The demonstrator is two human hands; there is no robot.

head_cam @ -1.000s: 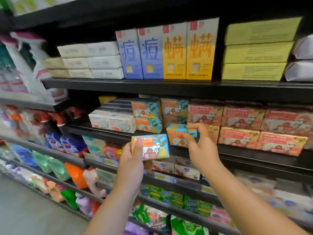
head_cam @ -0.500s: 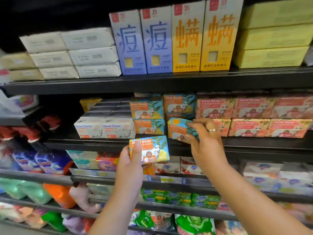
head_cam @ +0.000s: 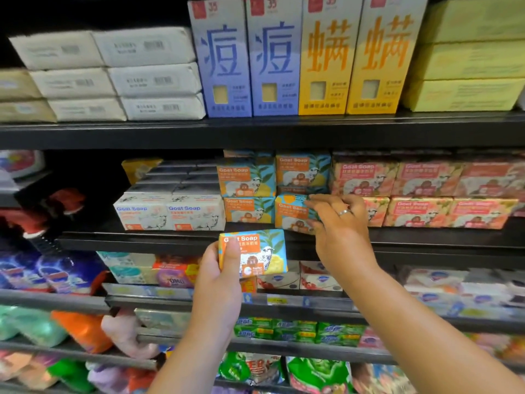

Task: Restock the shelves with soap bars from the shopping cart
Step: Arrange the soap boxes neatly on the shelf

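My left hand (head_cam: 220, 277) grips a blue-and-orange Goat Soap bar (head_cam: 257, 253) in front of the middle shelf's black edge (head_cam: 170, 240), thumb across its label. My right hand (head_cam: 339, 226) pinches a second blue-and-orange Goat Soap bar (head_cam: 291, 213) at its right end, holding it on the middle shelf beside a stacked pair of the same soap (head_cam: 247, 194). Pink Goat Soap bars (head_cam: 426, 194) fill the shelf to the right, white Goat Soap bars (head_cam: 170, 213) to the left. The shopping cart is out of view.
The top shelf carries white wrapped bars (head_cam: 113, 75), tall blue and yellow boxes (head_cam: 298, 55) and pale yellow boxes (head_cam: 468, 61). Lower shelves hold small soap boxes (head_cam: 298, 277), green packs (head_cam: 298, 332) and coloured pouches (head_cam: 79, 328). A dark gap (head_cam: 91, 189) opens at the middle shelf's left.
The camera moved closer to the shelves. My right hand carried its soap bar in onto the middle shelf next to the blue stack. My left hand stayed low with its bar.
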